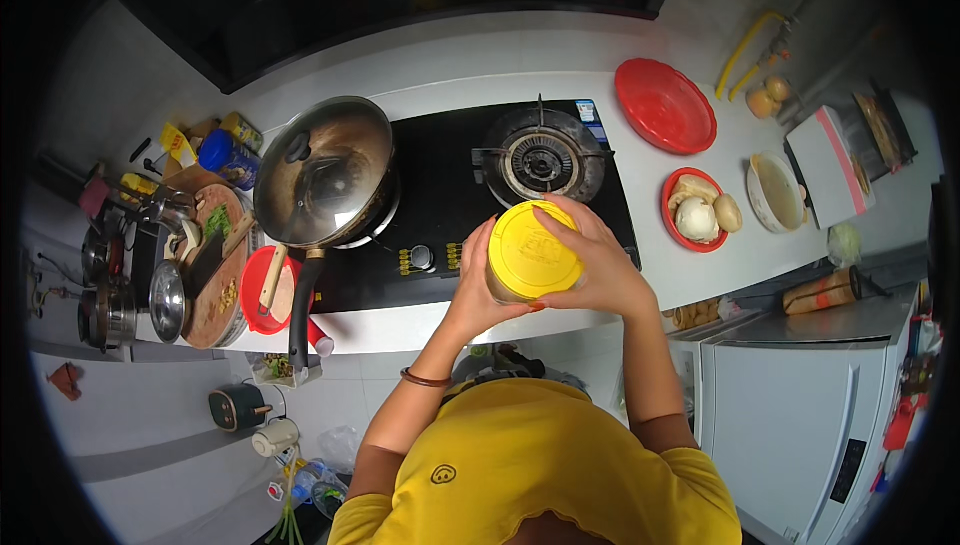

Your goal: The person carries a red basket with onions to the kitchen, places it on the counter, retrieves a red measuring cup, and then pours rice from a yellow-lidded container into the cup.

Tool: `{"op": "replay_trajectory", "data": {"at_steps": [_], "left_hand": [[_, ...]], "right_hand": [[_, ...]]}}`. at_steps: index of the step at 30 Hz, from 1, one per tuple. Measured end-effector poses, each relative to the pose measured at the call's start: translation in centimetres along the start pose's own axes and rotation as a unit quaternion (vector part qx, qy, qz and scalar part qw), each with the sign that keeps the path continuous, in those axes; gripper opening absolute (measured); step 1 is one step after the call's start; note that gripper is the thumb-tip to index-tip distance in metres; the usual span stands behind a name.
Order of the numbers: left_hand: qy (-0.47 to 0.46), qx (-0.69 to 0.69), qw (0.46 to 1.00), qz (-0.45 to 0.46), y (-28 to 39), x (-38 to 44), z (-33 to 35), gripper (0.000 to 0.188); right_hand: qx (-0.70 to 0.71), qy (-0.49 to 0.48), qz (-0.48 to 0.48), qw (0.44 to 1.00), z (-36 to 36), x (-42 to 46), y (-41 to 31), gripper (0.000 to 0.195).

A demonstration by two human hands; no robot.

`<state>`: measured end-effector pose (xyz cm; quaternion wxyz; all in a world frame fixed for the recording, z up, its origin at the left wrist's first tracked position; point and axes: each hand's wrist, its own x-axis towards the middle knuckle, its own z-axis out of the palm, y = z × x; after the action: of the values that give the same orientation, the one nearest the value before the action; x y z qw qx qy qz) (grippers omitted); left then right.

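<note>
Between both hands I hold a round container with a yellow plastic lid (534,251), tilted so that its top faces me. My left hand (480,278) wraps the left side of the container. My right hand (600,263) grips its right side, with fingers along the lid's edge. The lid covers most of the container's body, and it sits on. Just beyond my hands is the bare gas burner (540,162) of a black glass cooktop (442,162). On the left burner stands a wok under a glass lid (337,177), its black handle (300,312) pointing towards me.
Left of the wok are a red bowl (251,275) and a round cutting board (202,320) bearing a cleaver (206,263) and chopped greens (217,221). Rightward lie a red basin (667,106), a red bowl of pale food (697,245) and a white bowl of liquid (776,192).
</note>
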<state>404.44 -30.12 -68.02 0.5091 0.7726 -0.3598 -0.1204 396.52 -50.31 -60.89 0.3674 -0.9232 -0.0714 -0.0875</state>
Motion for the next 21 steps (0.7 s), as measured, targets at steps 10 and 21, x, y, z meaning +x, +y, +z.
{"op": "replay_trajectory", "data": {"at_steps": [10, 21], "left_hand": [[0.014, -0.007, 1.000, 0.016, -1.0, -0.2, 0.5, 0.124], [-0.006, -0.017, 1.000, -0.005, -0.6, -0.2, 0.0, 0.133]], "right_hand": [[-0.106, 0.196, 0.081, 0.972, 5.0, -1.8, -3.0, 0.104], [-0.070, 0.172, 0.140, 0.973, 4.7, -4.2, -4.9, 0.120]]}}
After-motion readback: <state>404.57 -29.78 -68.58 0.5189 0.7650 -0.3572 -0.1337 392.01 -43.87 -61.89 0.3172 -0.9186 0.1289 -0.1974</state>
